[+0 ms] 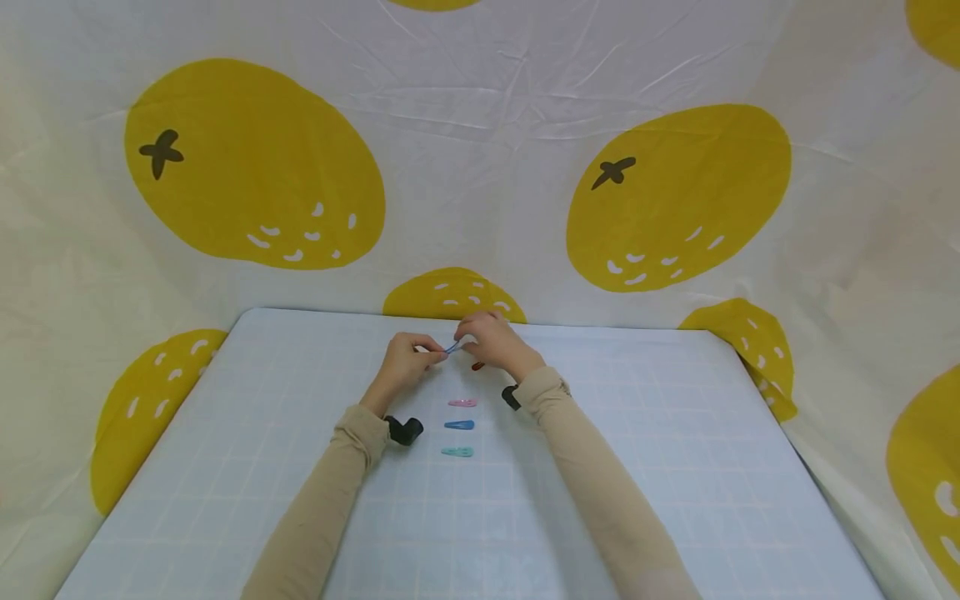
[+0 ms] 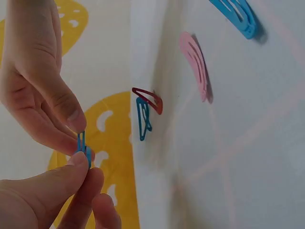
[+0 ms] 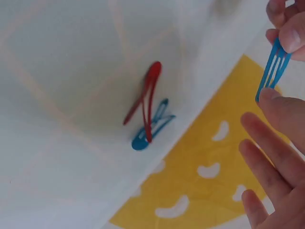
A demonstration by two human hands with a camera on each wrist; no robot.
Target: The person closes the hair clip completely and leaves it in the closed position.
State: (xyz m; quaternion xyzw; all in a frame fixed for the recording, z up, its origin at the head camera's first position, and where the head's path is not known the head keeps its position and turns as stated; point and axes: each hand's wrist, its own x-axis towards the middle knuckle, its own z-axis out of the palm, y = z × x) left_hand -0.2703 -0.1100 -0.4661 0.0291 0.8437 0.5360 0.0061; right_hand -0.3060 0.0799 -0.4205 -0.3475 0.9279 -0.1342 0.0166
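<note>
A blue snap hair clip (image 3: pixel 273 67) is held up between both hands above the far part of the table. My left hand (image 1: pixel 406 360) pinches one end of it between thumb and fingers. At the other end, the thumb and a finger of my right hand (image 1: pixel 497 343) pinch the narrow tip, while its other fingers spread apart. Below the hands, a red hair clip (image 3: pixel 152 78) lies partly across a second blue hair clip (image 3: pixel 139 142); both look sprung open. Nearer on the table are a pink clip (image 1: pixel 462 403), a blue clip (image 1: pixel 460 425) and a teal clip (image 1: pixel 457 452) in a column.
A pale gridded cloth covers the table (image 1: pixel 225 500). Its far edge meets a white curtain (image 1: pixel 480 167) printed with yellow fruit, close behind the hands. Dark wrist-worn cameras (image 1: pixel 405 431) hang beneath the sleeves, near the column of clips.
</note>
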